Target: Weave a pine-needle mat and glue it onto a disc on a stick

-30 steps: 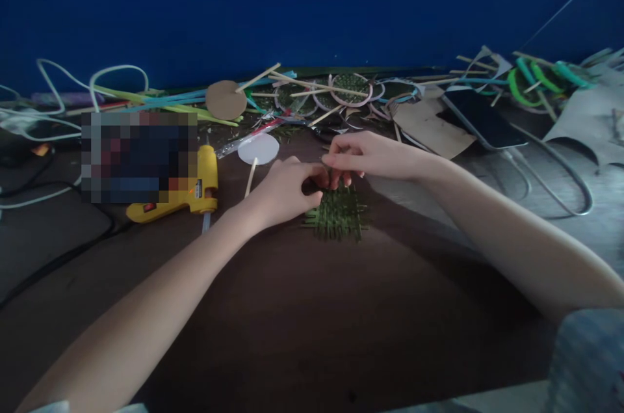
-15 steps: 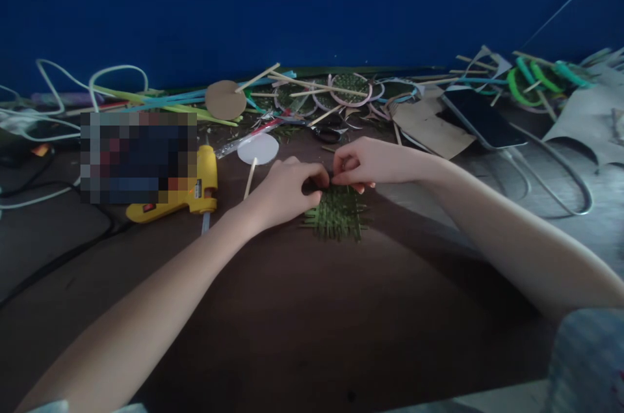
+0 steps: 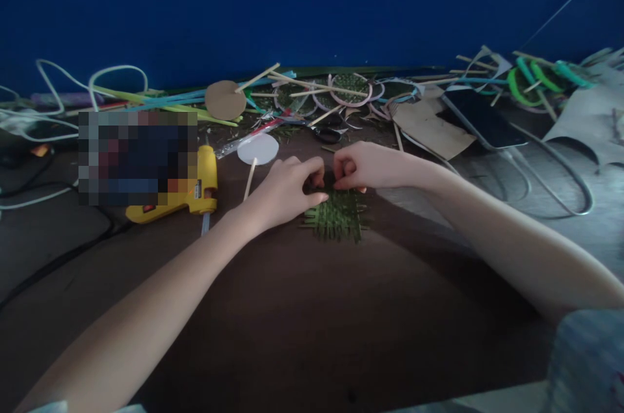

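Note:
A small woven mat of green leaf strips (image 3: 336, 218) lies on the dark table, its loose strip ends sticking out at the sides and the near edge. At its far left corner, my left hand (image 3: 291, 188) is curled, with the thumb resting on the weave. My right hand (image 3: 363, 164) pinches at the far edge, fingers bent inward and tips down on the strips. A narrow gap separates the two hands. Fingers cover the mat's far edge, so the exact strip held there is hidden.
Left of my hands are a yellow glue gun (image 3: 207, 179) and a white disc on a stick (image 3: 258, 149). Behind lie scissors (image 3: 327, 134), a cardboard disc (image 3: 225, 99), and several ringed woven pieces (image 3: 350, 89). A phone (image 3: 482, 117) with a cable sits right.
My right hand has shifted slightly down and right, widening the gap between the hands. My left index finger has lifted away from the thumb a little. The mat stays in place.

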A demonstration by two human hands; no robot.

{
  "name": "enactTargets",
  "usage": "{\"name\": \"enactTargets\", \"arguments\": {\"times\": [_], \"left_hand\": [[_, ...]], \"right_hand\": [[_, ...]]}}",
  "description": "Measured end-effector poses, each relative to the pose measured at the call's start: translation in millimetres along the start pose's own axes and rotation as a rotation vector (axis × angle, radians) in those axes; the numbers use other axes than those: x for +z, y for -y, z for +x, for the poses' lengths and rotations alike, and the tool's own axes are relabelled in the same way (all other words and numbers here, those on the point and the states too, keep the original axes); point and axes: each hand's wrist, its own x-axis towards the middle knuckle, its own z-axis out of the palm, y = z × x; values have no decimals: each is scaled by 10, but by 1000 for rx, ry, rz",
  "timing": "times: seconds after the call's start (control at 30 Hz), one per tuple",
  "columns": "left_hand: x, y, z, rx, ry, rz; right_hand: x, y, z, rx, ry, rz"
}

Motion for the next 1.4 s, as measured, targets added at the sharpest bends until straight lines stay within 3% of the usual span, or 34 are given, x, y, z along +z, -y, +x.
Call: {"name": "enactTargets", "arguments": {"times": [0.37,0.73,0.97,1.4], "left_hand": [[31,16,3,9,5,-13],[106,31,-3,4,-100,-78],[116,19,1,2,-49,-201],[85,13,-4,17,-54,-140]], "right_hand": [[-49,44,-55,40,57,83],[-28,34,-46,42,38,3],[-38,59,-57,54,45,6],[-49,51,-66,38,49,26]]}}
